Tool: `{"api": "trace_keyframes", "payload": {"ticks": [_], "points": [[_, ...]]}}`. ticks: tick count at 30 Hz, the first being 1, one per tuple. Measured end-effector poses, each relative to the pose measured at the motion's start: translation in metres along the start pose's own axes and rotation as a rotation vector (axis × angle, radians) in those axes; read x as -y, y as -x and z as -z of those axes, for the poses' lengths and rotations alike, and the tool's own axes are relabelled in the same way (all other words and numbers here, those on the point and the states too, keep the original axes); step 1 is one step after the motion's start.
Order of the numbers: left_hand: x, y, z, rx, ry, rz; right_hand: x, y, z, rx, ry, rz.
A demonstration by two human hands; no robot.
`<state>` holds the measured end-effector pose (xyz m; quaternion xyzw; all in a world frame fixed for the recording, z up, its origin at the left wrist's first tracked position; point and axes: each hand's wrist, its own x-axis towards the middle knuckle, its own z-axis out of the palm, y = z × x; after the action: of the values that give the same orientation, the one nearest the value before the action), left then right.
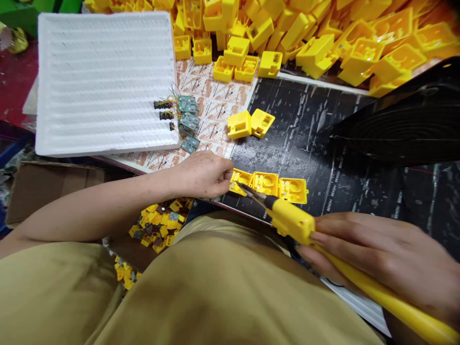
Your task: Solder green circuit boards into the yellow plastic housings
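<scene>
Three open yellow plastic cases sit in a row near the table's front edge: a left case [244, 178], a middle case [266, 183] and a right case [293, 190]. Curled into a fist, my left hand [206, 175] rests at the left case and covers part of it. Whatever its fingers grip is hidden. My right hand [381, 258] is wrapped round a long yellow hand tool with a narrow pointed tip [293, 220]. That tip reaches over the left case, close to my left fingers; contact cannot be made out.
Beyond the row lie two yellow cases [239, 125]. A white foam tray [108, 86] stands at left, with wired green circuit boards [189, 122] at its right edge. Yellow cases [298, 28] are heaped at the back. A black round object [406, 115] stands right; a box of yellow parts [158, 227] is below.
</scene>
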<state>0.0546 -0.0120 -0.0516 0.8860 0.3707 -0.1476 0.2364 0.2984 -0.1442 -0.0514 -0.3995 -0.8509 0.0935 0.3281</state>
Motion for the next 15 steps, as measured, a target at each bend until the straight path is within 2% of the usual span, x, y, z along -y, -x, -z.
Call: {"api": "trace_keyframes", "payload": {"ticks": [2, 7, 12, 15], "points": [[0.0003, -0.0004, 0.0008, 0.01, -0.023, -0.001, -0.0066, 0.0054, 0.0034, -0.001, 0.048, 0.075], [0.0003, -0.0008, 0.0016, 0.038, -0.04, 0.009, -0.0076, 0.0115, 0.0007, -0.012, 0.059, -0.086], [0.0004, -0.0012, 0.0052, 0.068, -0.054, 0.025, -0.0085, 0.0081, -0.0004, -0.025, 0.008, -0.034], [0.0031, 0.0032, 0.008, 0.093, 0.065, -0.006, -0.0081, 0.0097, -0.0005, -0.051, -0.007, -0.05]]}}
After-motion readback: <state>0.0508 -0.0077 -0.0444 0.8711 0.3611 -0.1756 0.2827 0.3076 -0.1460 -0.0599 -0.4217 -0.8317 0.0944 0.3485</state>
